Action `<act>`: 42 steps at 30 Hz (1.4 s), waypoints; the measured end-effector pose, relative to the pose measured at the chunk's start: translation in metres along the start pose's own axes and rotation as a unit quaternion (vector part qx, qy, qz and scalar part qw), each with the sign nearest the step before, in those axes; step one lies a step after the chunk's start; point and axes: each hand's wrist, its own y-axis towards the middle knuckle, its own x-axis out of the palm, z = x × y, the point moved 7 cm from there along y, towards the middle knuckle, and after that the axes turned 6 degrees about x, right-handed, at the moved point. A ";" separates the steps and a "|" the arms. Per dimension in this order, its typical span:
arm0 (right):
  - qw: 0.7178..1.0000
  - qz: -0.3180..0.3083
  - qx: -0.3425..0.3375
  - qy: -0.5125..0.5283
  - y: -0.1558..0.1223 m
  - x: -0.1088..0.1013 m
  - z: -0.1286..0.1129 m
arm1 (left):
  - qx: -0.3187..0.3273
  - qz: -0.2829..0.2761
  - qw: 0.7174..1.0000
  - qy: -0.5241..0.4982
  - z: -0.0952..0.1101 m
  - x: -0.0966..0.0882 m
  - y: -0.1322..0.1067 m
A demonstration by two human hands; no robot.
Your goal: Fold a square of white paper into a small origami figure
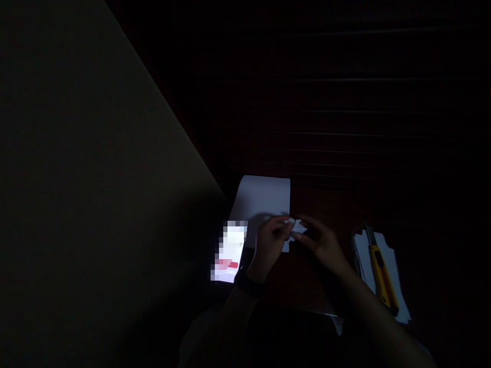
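Observation:
A small folded piece of white paper (298, 229) is held between my two hands, over the right edge of a white sheet of paper (264, 197). My left hand (269, 240) pinches its left side, fingers closed. On the other side, the fingers of my right hand (322, 243) grip the folded paper's right part. A dark band circles my left wrist. The room is very dark, so the exact folds and fingertips are hard to make out.
A lit phone screen (230, 253), partly blurred, glows left of my left hand. At the right, a yellow utility knife (383, 278) lies on a stack of white papers (399, 278). The dark table's front edge (307, 310) runs below my hands. A pale wall (95, 153) rises at the left.

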 end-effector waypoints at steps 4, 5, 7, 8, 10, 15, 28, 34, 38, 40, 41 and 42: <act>0.992 -0.029 0.092 0.087 0.000 0.004 0.019 | -0.007 0.012 1.000 0.015 0.003 -0.003 -0.001; 0.989 -0.036 0.107 0.101 0.000 0.006 0.023 | -0.015 0.011 1.000 0.013 0.001 -0.003 -0.001; 0.984 -0.044 0.123 0.124 0.001 0.007 0.030 | -0.036 0.004 0.999 0.005 -0.003 -0.001 -0.001; 0.981 -0.041 0.129 0.136 0.001 0.006 0.032 | -0.044 0.000 0.999 0.000 -0.006 0.000 -0.001; 0.975 -0.024 0.147 0.163 0.002 0.004 0.037 | -0.055 -0.002 0.998 -0.008 -0.010 0.001 -0.001; 0.964 -0.010 0.175 0.200 0.001 0.004 0.042 | -0.059 -0.005 0.998 -0.018 -0.014 0.002 -0.002; 0.975 -0.007 0.144 0.169 -0.001 0.000 0.030 | -0.079 -0.040 0.995 -0.047 -0.012 0.007 -0.002; 0.973 0.033 0.157 0.168 -0.001 -0.006 0.032 | -0.073 -0.061 0.992 -0.088 -0.006 0.013 -0.005; 0.971 0.044 0.156 0.178 -0.001 -0.007 0.033 | -0.088 -0.086 0.987 -0.105 -0.008 0.017 -0.006; 0.970 0.044 0.158 0.181 -0.001 -0.006 0.034 | -0.094 -0.089 0.986 -0.107 -0.010 0.018 -0.007; 0.969 0.044 0.162 0.183 -0.002 -0.006 0.034 | -0.094 -0.084 0.986 -0.107 -0.011 0.017 -0.007; 0.967 0.043 0.168 0.186 -0.002 -0.005 0.035 | -0.092 -0.076 0.987 -0.106 -0.012 0.016 -0.006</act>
